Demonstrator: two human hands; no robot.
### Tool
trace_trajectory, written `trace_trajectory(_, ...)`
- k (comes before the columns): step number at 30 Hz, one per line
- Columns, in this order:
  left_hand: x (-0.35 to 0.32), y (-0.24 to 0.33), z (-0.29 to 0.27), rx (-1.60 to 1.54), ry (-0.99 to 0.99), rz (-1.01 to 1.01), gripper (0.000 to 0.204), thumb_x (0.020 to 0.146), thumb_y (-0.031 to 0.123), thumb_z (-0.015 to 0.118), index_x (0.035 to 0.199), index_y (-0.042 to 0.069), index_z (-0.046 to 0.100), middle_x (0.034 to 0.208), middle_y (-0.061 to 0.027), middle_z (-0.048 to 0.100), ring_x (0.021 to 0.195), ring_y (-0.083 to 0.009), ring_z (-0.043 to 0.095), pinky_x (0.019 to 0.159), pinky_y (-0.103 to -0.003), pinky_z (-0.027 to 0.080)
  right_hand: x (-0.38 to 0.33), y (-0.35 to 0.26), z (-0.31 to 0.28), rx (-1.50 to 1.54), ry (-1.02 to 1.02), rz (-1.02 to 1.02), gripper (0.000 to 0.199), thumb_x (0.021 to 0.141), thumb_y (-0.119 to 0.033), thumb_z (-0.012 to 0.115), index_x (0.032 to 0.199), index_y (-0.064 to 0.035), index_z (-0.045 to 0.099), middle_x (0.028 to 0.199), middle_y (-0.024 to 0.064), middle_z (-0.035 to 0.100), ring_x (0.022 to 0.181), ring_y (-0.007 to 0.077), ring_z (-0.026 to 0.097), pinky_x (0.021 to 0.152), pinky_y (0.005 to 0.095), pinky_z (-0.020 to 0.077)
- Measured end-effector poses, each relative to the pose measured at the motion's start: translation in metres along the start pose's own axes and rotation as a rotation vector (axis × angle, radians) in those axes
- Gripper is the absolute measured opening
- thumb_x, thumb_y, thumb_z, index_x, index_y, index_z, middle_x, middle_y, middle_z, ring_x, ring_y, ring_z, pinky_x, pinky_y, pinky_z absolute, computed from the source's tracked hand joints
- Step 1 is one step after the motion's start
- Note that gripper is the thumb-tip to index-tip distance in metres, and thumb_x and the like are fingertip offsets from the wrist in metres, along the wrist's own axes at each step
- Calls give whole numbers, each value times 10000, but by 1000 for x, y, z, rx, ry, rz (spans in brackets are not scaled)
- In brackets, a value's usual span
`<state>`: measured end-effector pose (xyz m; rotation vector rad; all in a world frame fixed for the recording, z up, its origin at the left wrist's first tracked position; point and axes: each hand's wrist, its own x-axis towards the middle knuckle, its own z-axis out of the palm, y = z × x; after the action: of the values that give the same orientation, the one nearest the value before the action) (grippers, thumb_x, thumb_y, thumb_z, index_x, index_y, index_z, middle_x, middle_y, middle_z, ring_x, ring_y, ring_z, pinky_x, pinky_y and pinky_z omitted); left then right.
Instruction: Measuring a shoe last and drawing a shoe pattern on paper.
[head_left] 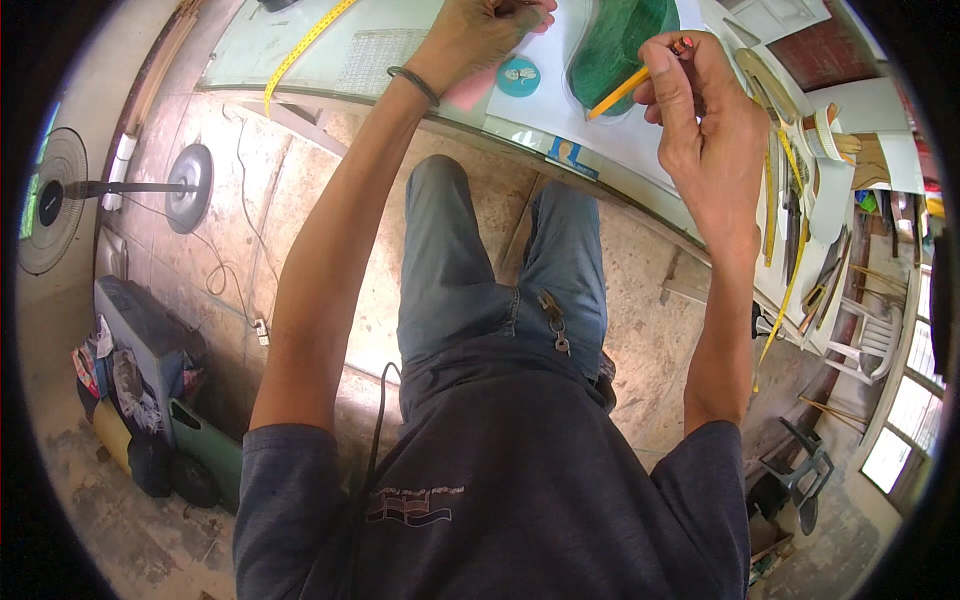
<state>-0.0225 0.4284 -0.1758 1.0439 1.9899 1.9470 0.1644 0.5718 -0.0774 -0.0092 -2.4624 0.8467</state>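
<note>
My right hand [705, 125] grips a yellow pencil [622, 92] between thumb and fingers, its point slanting down to the left. The tip is at the edge of a green, curved, sole-like piece [622, 40] lying on white paper [545, 100]. To the left, my left hand [485, 38] hovers at the table's upper edge with its fingers bent together. It is partly cut off by the frame, and anything between those fingers is hidden. A black band circles that wrist. Between the hands lies a round teal disc [517, 77] with a pale figure on it.
The glass-topped table [230, 60] bears a yellow measuring tape [305, 45]. At right are a white cup [825, 135], another tape [793, 260] and several long tools. A standing fan [62, 195] is at left, with a cable [225, 270] on the floor. A white chair [870, 340] stands right.
</note>
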Motion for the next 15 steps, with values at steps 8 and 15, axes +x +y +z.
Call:
trace_trajectory(8,-4,12,0,145,-8,-18,342,945,139,657,1231,-45,623,1066,-158,731,985,-201,704,859,-322,562,10,4,-2,148,-41,78,180,1002,-190,660,1040,-15,678,755,-12,621,690,47,535,633,220,457)
trace_trajectory(15,-2,-5,3,26,-11,35,260,983,48,621,1230,-32,634,1100,-88,721,983,-157,694,932,-278,562,11,8,-3,176,-46,50,186,997,-175,668,1032,8,667,754,-13,600,704,46,515,656,213,445)
